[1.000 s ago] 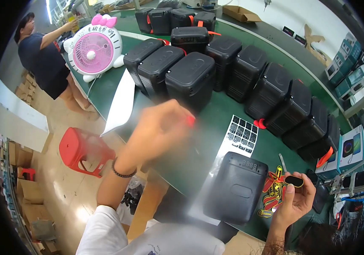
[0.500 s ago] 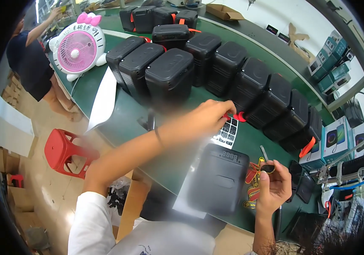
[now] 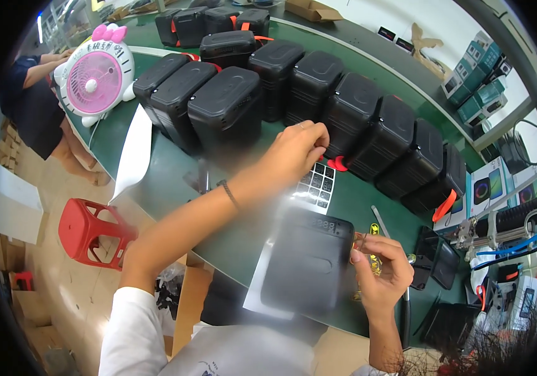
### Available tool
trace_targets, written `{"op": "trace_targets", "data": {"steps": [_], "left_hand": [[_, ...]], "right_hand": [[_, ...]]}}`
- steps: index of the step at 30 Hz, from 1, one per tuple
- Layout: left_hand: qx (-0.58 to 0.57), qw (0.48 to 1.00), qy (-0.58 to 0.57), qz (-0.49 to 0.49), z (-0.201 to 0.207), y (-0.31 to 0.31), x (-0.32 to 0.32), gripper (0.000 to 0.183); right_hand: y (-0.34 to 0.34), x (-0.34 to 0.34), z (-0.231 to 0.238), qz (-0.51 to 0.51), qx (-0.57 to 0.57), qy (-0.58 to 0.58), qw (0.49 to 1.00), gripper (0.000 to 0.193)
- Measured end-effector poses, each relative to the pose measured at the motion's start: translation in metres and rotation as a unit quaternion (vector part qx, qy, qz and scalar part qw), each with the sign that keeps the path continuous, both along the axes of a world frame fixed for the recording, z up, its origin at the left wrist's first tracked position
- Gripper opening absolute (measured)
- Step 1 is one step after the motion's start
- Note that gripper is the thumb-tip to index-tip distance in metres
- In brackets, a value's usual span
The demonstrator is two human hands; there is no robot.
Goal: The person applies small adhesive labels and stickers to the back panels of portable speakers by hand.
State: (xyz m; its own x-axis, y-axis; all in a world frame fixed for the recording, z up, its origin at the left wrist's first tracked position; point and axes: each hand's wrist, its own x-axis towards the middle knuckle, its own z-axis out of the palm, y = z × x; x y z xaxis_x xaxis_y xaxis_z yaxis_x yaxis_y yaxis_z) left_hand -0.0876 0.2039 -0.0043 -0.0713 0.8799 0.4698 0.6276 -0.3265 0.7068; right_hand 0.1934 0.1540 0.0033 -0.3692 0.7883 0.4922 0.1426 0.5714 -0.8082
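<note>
In front of me a black box-shaped device [image 3: 309, 269] with a small display near its far end lies on a white sheet [image 3: 253, 291]. My left hand [image 3: 296, 147] reaches past it, fingertips pinched together beside a red strap [image 3: 338, 163]; what they hold, if anything, is hidden. Just below that hand lies a sheet of black-and-white square labels [image 3: 316, 187]. At the device's right edge, my right hand [image 3: 384, 269] pinches a small gold-rimmed oval badge, seen nearly edge-on. Partly behind the right hand are black-and-gold stickers [image 3: 375, 263].
Upright black cases [image 3: 350, 109] with red straps curve across the green table [image 3: 174, 188]. A pink-and-white fan [image 3: 96, 78] stands far left, near another person [image 3: 33, 106]. A red stool [image 3: 96, 232] is at the left. Printed boxes [image 3: 484, 188], dark phone-like devices [image 3: 437, 257] and cables lie right.
The right hand has moved left to the device's edge, turning the oval badge nearly edge-on. My left hand is still near the red strap. The view has shifted slightly.
</note>
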Motion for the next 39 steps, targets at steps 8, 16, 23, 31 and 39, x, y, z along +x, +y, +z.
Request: {"op": "trace_targets", "data": {"steps": [8, 16, 23, 31, 39], "left_hand": [[-0.027, 0.997, 0.076, 0.016, -0.004, -0.004, -0.013, 0.011], [-0.047, 0.999, -0.001, 0.008, 0.005, -0.006, -0.025, 0.018], [-0.150, 0.983, -0.108, -0.014, 0.016, -0.015, -0.032, 0.027], [-0.116, 0.992, -0.035, -0.022, -0.003, -0.010, -0.036, 0.022], [-0.086, 0.996, 0.004, 0.013, 0.020, -0.012, -0.029, 0.020]], "right_hand": [[0.002, 0.002, 0.006, 0.002, 0.053, -0.043, 0.998, 0.026], [0.000, 0.000, 0.010, 0.004, 0.063, -0.078, 0.995, 0.025], [-0.002, 0.001, 0.013, 0.017, 0.050, -0.092, 0.994, 0.029], [0.001, 0.000, 0.010, 0.018, 0.072, -0.083, 0.994, 0.028], [-0.001, 0.000, 0.016, 0.024, 0.082, -0.079, 0.993, 0.029]]}}
